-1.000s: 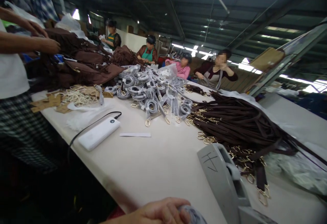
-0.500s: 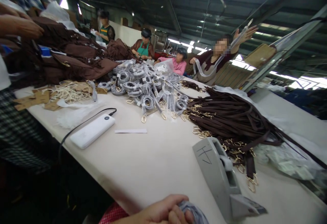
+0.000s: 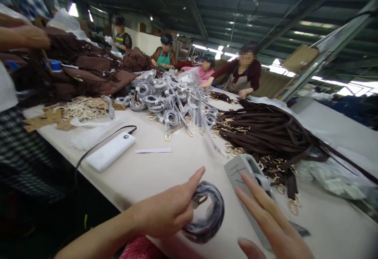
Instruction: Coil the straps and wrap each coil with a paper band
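My left hand [image 3: 174, 207] grips a coiled strap [image 3: 217, 215] in clear plastic wrapping by its left side, with the index finger pointing out past the coil. A bit of gold metal shows inside the ring. My right hand [image 3: 271, 219] has its fingers spread and nothing in them, in front of the grey tape dispenser [image 3: 240, 168] marked with black pen strokes. Whether the fingertips touch the dispenser I cannot tell. Beyond it lies a heap of dark brown straps [image 3: 265, 129] with gold clasps.
Wrapped strap coils [image 3: 165, 93] are piled mid-table. Nearer are a white power bank [image 3: 112, 150] with a black cable and a paper strip [image 3: 153, 150]. Cords and card tags [image 3: 85, 109] lie left, by brown bags [image 3: 97, 60]. Co-workers stand around; a co-worker's hand [image 3: 32, 36] is at left.
My left hand has risen into view with the coiled strap. My right hand has come in near the dispenser. The co-worker across the table has lowered both arms, and a wrapped strip now lies there.
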The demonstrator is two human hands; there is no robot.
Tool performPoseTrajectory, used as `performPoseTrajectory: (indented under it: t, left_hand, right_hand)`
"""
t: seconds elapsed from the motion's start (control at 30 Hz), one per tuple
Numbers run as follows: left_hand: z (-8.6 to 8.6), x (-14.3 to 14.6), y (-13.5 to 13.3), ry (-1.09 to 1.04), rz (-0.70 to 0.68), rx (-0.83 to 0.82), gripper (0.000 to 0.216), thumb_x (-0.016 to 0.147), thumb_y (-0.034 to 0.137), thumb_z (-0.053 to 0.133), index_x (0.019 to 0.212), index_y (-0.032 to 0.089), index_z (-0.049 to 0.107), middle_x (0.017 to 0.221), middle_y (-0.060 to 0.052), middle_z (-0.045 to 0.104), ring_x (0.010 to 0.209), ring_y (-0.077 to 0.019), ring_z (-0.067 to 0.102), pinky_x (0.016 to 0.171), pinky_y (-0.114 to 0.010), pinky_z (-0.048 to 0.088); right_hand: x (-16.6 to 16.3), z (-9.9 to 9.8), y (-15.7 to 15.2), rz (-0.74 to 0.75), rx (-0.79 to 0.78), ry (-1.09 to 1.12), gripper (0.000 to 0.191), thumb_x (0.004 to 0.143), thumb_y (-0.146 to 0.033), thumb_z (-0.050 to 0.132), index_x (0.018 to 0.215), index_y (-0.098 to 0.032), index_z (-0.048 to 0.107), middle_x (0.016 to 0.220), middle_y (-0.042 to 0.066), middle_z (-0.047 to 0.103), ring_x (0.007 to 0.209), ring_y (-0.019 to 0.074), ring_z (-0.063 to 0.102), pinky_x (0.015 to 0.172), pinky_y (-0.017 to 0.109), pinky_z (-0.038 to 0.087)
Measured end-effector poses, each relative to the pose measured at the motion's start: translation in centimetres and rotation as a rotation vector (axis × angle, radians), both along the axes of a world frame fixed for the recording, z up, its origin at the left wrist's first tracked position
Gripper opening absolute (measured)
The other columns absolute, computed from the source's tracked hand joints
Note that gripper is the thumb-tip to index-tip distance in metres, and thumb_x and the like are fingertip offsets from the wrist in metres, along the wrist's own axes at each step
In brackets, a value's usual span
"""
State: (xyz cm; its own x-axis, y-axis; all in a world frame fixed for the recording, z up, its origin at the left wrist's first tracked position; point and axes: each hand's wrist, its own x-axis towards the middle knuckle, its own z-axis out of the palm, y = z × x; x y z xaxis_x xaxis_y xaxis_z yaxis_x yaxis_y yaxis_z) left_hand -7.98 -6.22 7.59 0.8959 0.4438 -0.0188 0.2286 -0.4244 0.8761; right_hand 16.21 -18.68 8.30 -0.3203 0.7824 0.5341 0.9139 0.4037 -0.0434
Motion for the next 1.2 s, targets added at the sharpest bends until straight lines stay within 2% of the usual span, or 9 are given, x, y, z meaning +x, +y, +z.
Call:
performPoseTrajectory:
  t: [0.1,0.27,0.53,0.67,0.8,0.9,1.03,1.1,1.2]
  left_hand:
    - [-1.3,1.8,-0.1,0.022,-0.055,0.142,0.086,0.087,0.012,0.044,0.155,0.010,-0.008,0.143,-0.026,0.049,0.126,-0.0338,0.054,0.103,-0.049,0.045]
    - [-3.3,2.5,0.7,-0.031,-0.005,0.278,0.079,0.084,0.010,0.046,0.154,0.002,0.010,0.138,-0.033,0.051,0.119,-0.0400,0.058,0.097,-0.052,0.048]
    - [-4.3,2.5,1.3,-0.016,0.036,0.285,0.073,0.080,0.008,0.051,0.149,0.007,0.027,0.127,-0.025,0.062,0.110,-0.0374,0.064,0.091,-0.048,0.050]
    - [-4.5,2.6,1.2,-0.014,0.025,0.273,0.074,0.083,0.010,0.049,0.152,0.004,0.022,0.138,-0.028,0.054,0.118,-0.0379,0.059,0.098,-0.049,0.046]
    - [-4.6,2.9,1.1,0.018,0.041,0.251,0.079,0.080,0.008,0.048,0.153,0.002,0.019,0.138,-0.029,0.053,0.118,-0.0384,0.057,0.099,-0.050,0.043]
    - [-4.4,3.2,1.0,0.017,0.109,0.173,0.082,0.079,0.007,0.049,0.155,0.009,0.016,0.127,-0.022,0.062,0.108,-0.0334,0.062,0.094,-0.045,0.045]
    - [-3.4,2.9,1.4,0.042,0.160,-0.059,0.079,0.085,0.018,0.050,0.155,0.011,0.015,0.107,-0.014,0.068,0.097,-0.0290,0.062,0.088,-0.041,0.045]
    - [-2.9,2.6,1.9,-0.003,0.144,-0.202,0.071,0.083,0.024,0.056,0.148,0.012,0.031,0.106,-0.010,0.066,0.097,-0.0267,0.060,0.087,-0.037,0.044]
    - [-2.6,2.2,2.9,-0.080,0.145,-0.462,0.038,0.086,0.039,0.054,0.114,0.014,0.058,0.090,-0.002,0.060,0.082,-0.0194,0.055,0.073,-0.030,0.043]
  right_hand:
    - [-2.4,1.3,2.8,0.083,-0.050,-0.042,0.054,0.089,-0.022,0.055,0.140,-0.007,0.047,0.144,0.019,0.053,0.133,0.0295,0.050,0.105,0.041,0.050]
    - [-4.0,-0.9,5.6,0.038,-0.157,-0.058,0.058,0.078,-0.004,0.049,0.136,-0.005,0.044,0.139,0.023,0.055,0.128,0.0287,0.056,0.098,0.038,0.056]
    - [-4.7,-2.4,6.8,-0.086,-0.242,0.133,0.038,0.071,-0.001,0.060,0.101,-0.021,0.050,0.096,0.006,0.070,0.079,0.0223,0.072,0.065,0.031,0.060]
    - [-4.2,-3.8,7.2,-0.096,-0.177,-0.001,0.033,0.070,-0.005,0.074,0.094,-0.019,0.056,0.081,0.003,0.070,0.072,0.0227,0.068,0.061,0.031,0.057]
    - [-3.9,-4.8,7.6,0.029,-0.089,-0.240,0.022,0.082,-0.008,0.068,0.102,-0.013,0.062,0.085,0.009,0.068,0.074,0.0233,0.065,0.059,0.031,0.054]
    - [-3.9,-5.1,7.8,0.062,-0.052,-0.269,0.016,0.087,-0.003,0.054,0.097,-0.012,0.063,0.081,0.008,0.066,0.070,0.0216,0.061,0.056,0.029,0.052]
    - [-3.5,-4.8,7.9,0.100,0.023,-0.291,0.027,0.093,-0.004,0.037,0.102,-0.009,0.062,0.086,0.013,0.065,0.075,0.0226,0.061,0.060,0.031,0.054]
    - [-3.1,-4.3,8.0,0.125,0.095,-0.313,0.031,0.095,-0.006,0.033,0.105,-0.007,0.063,0.089,0.015,0.066,0.075,0.0229,0.061,0.061,0.032,0.054]
    - [-2.4,-3.5,8.0,0.152,0.156,-0.341,0.032,0.096,-0.007,0.033,0.106,-0.006,0.064,0.090,0.016,0.067,0.076,0.0225,0.062,0.062,0.031,0.055]
